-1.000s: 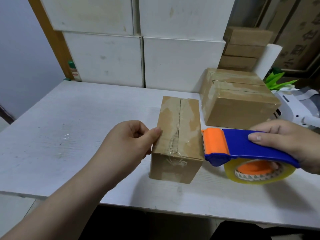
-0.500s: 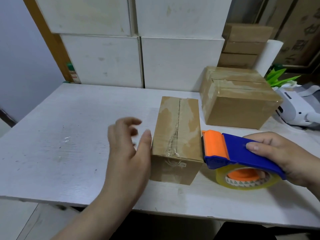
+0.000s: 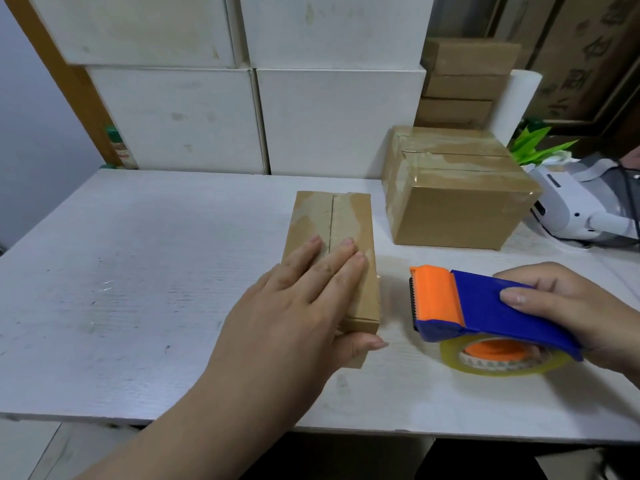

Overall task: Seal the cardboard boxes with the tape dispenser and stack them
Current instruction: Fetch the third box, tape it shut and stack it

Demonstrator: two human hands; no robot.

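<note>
A narrow cardboard box [image 3: 346,216] lies lengthwise at the middle of the white table [image 3: 138,271], clear tape running along its top seam. My left hand [image 3: 298,313] lies flat on the box's near half, fingers straight, thumb down its front face. To the right, my right hand [image 3: 568,306] grips the blue and orange tape dispenser [image 3: 485,306], whose clear tape roll [image 3: 502,362] rests on the table. The dispenser's orange nose points at the box with a gap between them. A larger taped cardboard box [image 3: 457,202] stands behind at the right.
Large white boxes [image 3: 249,112] are stacked along the table's back edge. Several flat brown boxes [image 3: 464,81] pile up behind the larger box. A white device with a cable [image 3: 581,209] and green leaves [image 3: 533,143] sit at the far right.
My left hand has left the box's left side, lifted, and come down flat on its top. The dispenser has drawn back a little to the right, away from the box.
</note>
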